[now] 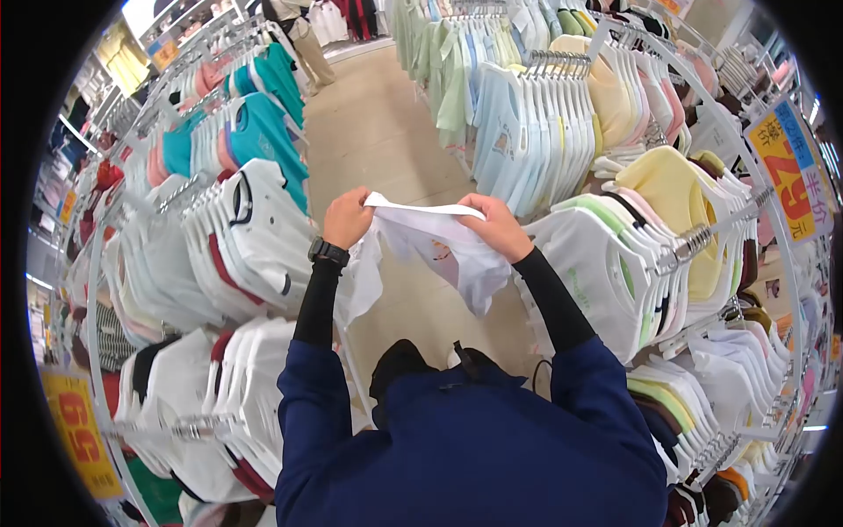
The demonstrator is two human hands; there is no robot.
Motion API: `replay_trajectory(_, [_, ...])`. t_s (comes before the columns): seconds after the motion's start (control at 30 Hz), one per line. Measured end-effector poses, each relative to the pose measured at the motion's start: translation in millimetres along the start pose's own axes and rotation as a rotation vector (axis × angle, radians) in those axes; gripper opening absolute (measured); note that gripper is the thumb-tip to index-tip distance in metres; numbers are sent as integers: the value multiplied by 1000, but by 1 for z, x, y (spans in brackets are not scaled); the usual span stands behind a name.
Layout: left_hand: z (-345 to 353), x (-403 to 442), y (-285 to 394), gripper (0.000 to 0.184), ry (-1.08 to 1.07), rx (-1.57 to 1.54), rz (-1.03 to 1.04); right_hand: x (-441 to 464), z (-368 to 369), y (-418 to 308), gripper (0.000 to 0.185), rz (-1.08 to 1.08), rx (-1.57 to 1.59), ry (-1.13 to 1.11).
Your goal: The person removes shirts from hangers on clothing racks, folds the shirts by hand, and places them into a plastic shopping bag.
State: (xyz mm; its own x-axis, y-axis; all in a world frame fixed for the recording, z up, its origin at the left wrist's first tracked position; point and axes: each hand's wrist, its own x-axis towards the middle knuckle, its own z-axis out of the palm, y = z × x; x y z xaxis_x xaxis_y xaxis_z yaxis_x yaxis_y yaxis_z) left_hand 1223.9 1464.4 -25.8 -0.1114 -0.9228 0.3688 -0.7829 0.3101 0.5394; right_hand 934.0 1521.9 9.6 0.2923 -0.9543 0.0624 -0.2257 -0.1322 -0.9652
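A white T-shirt (439, 244) with a small orange print hangs between my hands in the middle of the head view. My left hand (349, 218), with a black watch (328, 252) at its wrist, grips one end of the shirt's upper edge. At the other end, my right hand (498, 227) is closed on the same edge, which is pulled fairly straight. The lower part of the shirt droops loosely above the aisle floor (369, 132). What the fingertips press against inside the cloth is hidden.
Racks of hanging clothes flank the aisle: white shirts (263, 233) on the left, light blue tops (505, 132) and more white shirts (597, 263) on the right. Price signs (784, 171) hang from the frames. Farther up the aisle stands another person (303, 44).
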Motion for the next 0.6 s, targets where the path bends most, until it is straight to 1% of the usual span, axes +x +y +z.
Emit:
replay_trajectory(0.07, [17,32,-19,16,40,-107,45,26,-3,14,13,-30,-39,41])
replay_trajectory(0.1, [24,51,-26,16,26,-239,-26,41,-4,22,13,-47,-58,65])
replay_trajectory(0.17, [39,81,-41,15,-33,-498,-175,67,-7,40,11,-66,-186,242])
replay_trajectory(0.2, [48,98,-48,15,-70,-622,-162,79,-11,48,11,-77,-255,335])
replay_trajectory(0.27, [60,134,-61,14,-156,-864,-137,99,-18,62,10,64,-252,427])
replay_trajectory(0.3, [63,152,-64,13,-187,-886,-140,109,-22,66,11,136,-251,469])
replay_trajectory(0.37, [68,183,-68,12,-242,-938,-161,125,-25,80,12,126,-317,562])
replay_trajectory(0.4, [74,201,-75,13,-224,-900,-144,132,-25,83,14,119,-351,610])
replay_trajectory(0.47, [90,239,-83,13,-192,-828,-95,146,-27,83,18,69,-538,720])
replay_trajectory(0.5, [92,249,-78,13,-145,-680,-71,147,-26,83,20,56,-633,767])
replay_trajectory(0.57, [90,275,-51,13,-31,-391,-1,152,-24,88,23,78,-799,777])
replay_trajectory(0.6, [98,287,-45,14,-13,-429,28,157,-25,93,24,84,-880,783])
